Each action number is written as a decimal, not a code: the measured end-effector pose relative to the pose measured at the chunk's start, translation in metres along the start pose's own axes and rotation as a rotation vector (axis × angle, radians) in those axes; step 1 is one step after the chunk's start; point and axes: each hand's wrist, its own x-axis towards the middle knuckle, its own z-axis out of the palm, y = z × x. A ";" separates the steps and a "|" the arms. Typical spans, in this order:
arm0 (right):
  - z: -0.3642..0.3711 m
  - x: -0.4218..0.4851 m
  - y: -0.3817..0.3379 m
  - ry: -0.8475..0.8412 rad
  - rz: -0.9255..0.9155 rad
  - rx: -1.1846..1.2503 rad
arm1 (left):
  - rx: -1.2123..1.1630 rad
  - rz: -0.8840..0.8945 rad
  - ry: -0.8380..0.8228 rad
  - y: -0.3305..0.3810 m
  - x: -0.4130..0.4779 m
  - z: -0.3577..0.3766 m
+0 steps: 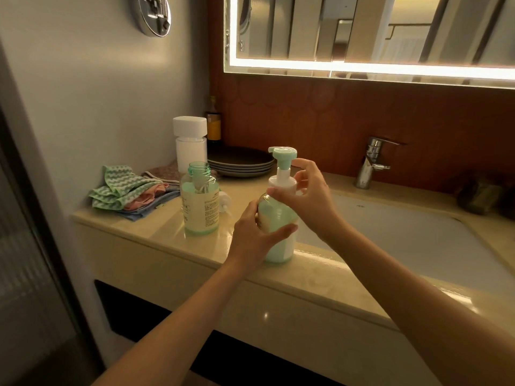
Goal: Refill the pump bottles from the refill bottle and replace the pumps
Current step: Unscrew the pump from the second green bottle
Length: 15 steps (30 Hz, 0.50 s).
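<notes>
the pump bottle (278, 218) stands on the counter edge just left of the sink (404, 232). the left hand (256, 235) curls round its body to steady it, while the right hand (309, 196) pinches the white pump collar (281, 183), likely to screw it tight. farther left of the sink a second bottle (199, 201) stands open-necked, its loose pump (224, 203) lying just behind it, probably next. the white bottle (190, 143), probably the refill, stands capped farther back, left of the sink, by stacked plates (239, 162) and folded cloths (125, 190).

Print on the open bottle (199, 207) is too small to read.
</notes>
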 end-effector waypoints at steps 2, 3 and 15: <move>-0.001 -0.001 0.000 -0.051 0.035 0.085 | -0.013 0.000 -0.006 -0.001 0.000 0.000; -0.002 -0.002 0.000 -0.087 0.044 0.140 | -0.020 0.001 -0.006 -0.001 0.000 0.000; 0.002 -0.003 -0.004 -0.042 0.003 0.060 | 0.001 0.008 0.009 -0.002 0.001 0.001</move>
